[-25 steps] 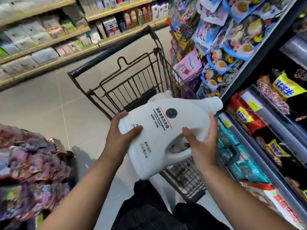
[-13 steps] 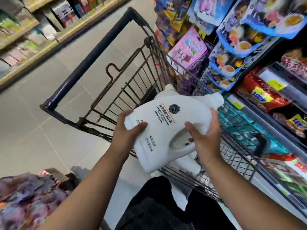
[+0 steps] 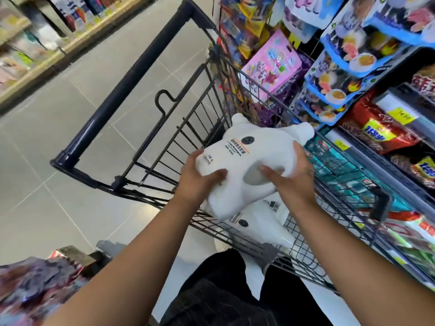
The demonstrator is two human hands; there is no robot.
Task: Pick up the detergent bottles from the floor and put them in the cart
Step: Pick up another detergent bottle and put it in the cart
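Floor [image 3: 58, 184]: grey tiles, to the left of the cart
Cart [image 3: 122, 90]: dark wire basket with a thick handle bar, just beside the shelf
Left hand [image 3: 197, 182]: thumb and fingers curled round the base end of the held bottle
Held bottle [image 3: 247, 165]: white detergent bottle, tilted, above the cart basket, its cap toward the shelf
Second bottle [image 3: 259, 229]: white, lying inside the cart under the held bottle
Right hand [image 3: 294, 182]: thumb and fingers grip the held bottle at its handle
Shelf [image 3: 376, 135]: colourful snack packets

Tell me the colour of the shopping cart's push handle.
Dark navy blue: the push handle of the black wire shopping cart, best in the head view.
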